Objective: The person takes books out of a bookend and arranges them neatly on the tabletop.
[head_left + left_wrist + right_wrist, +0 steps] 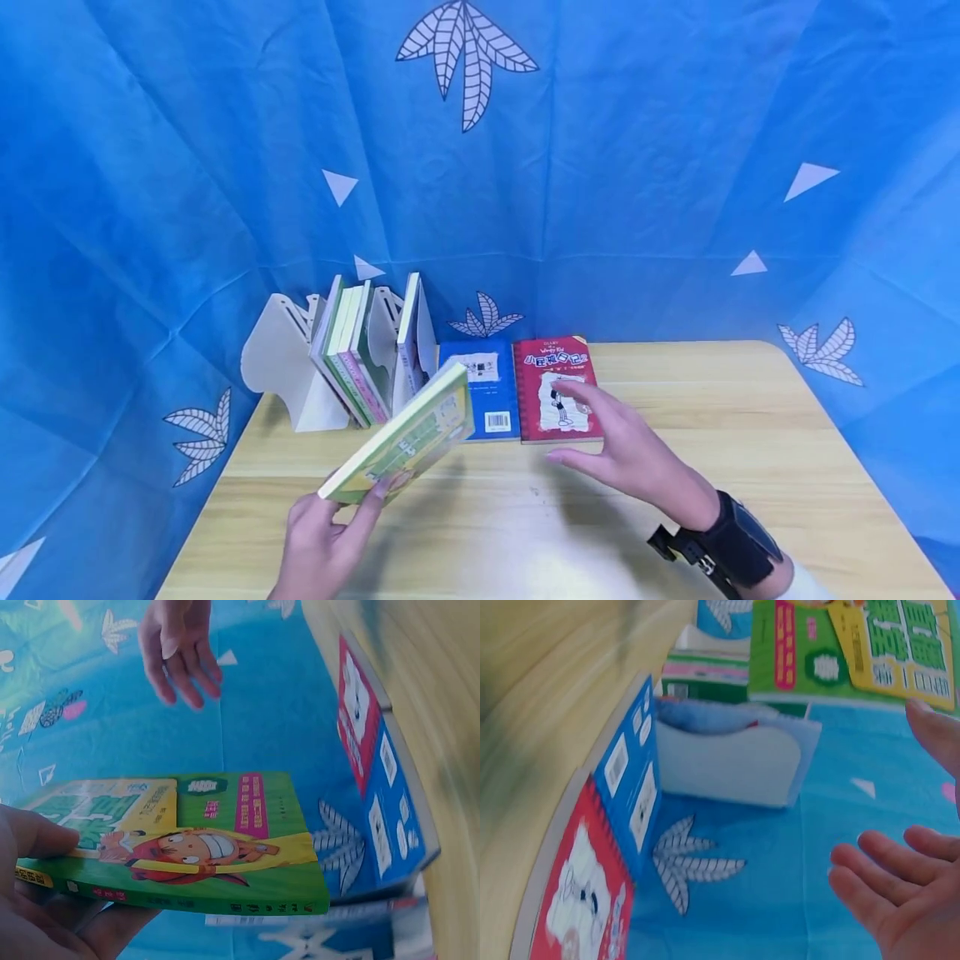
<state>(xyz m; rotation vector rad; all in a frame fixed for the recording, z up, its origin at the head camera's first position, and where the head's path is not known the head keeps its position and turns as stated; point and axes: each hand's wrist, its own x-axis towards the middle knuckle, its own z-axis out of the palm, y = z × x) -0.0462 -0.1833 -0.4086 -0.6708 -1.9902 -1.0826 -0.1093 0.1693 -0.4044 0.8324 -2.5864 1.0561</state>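
Note:
My left hand [324, 533] grips a green and yellow book [420, 437] by its lower end, tilted above the table. In the left wrist view the cover of this green book [255, 851] shows a grinning cartoon figure, with my thumb on the cover. My right hand [637, 454] holds nothing; its fingers and thumb are spread apart, in front of a red book [532, 400]. That book lies flat at the back of the table. Against its left side lies a blue book [504, 400], partly hidden by the green book.
A white bookend rack [281, 375] stands at the back left, with several books [352, 333] leaning in one section and a thin book [408, 321] in another. The wooden table [757, 433] meets a blue patterned cloth [637, 208] behind it.

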